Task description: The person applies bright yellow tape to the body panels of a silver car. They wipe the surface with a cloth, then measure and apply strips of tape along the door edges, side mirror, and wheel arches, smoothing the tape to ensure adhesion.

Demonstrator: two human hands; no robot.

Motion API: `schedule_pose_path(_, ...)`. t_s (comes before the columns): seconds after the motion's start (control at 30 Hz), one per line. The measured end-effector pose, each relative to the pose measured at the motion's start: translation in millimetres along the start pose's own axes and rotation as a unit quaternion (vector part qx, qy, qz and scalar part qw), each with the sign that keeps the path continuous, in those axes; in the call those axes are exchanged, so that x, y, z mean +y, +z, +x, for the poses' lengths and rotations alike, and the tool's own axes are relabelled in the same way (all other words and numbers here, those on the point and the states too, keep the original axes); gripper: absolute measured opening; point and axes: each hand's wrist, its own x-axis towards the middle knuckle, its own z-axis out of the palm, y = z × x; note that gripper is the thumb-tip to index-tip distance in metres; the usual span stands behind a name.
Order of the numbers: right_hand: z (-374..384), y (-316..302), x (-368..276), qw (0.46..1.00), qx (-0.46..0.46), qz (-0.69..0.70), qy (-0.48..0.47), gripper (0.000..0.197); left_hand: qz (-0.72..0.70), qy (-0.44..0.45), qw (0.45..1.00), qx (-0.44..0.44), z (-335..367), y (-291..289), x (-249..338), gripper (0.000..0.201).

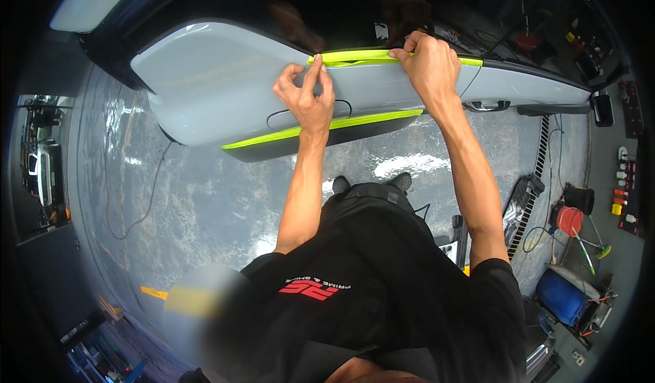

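Note:
A bright yellow-green strip of masking tape [361,57] runs along the upper edge of a grey car door panel [239,76], below the dark window glass. Part of the strip bulges away from the surface. At its left end, my left hand [308,103] has its fingertips together on the tape, the other fingers curled. Farther right, my right hand [434,66] grips the strip, thumb along its lower side and fingers bent over the top edge. A second yellow-green tape strip [273,137] lies along the lower part of the door, beneath the door handle [339,110].
The dark window glass [341,15] reflects my hands. A cable [147,205] trails over the shiny grey floor [211,205]. At the right are a floor grate [524,229], a red reel [570,221] and a blue container [561,296]. Coloured bottles [619,202] stand along the wall.

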Motion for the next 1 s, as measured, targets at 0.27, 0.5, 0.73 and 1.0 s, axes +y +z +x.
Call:
schedule_pose_path(0.27, 4.0, 0.4, -3.4, 1.000, 0.011, 0.002, 0.012, 0.037, 0.020, 0.012, 1.000, 0.018, -1.1, 2.1, -11.0, 0.037)
schedule_pose_path(0.5, 7.3, 3.8, -3.6, 0.999, 0.014, -0.037, 0.027, 0.037, -0.048, 0.058, 0.995, -0.069, 11.4, -10.2, 46.3, 0.045)
schedule_pose_path(0.73, 5.6, -3.0, 10.3, 1.000, -0.008, 0.019, -0.017, 0.028, -0.084, 0.202, 0.945, -0.245, -3.5, 30.0, 54.1, 0.062)
schedule_pose_path(1.0, 10.5, -20.3, 24.1, 0.993, -0.090, 0.048, 0.055, 0.025, -0.034, 0.236, 0.937, -0.257, -8.5, 36.6, 45.9, 0.055)
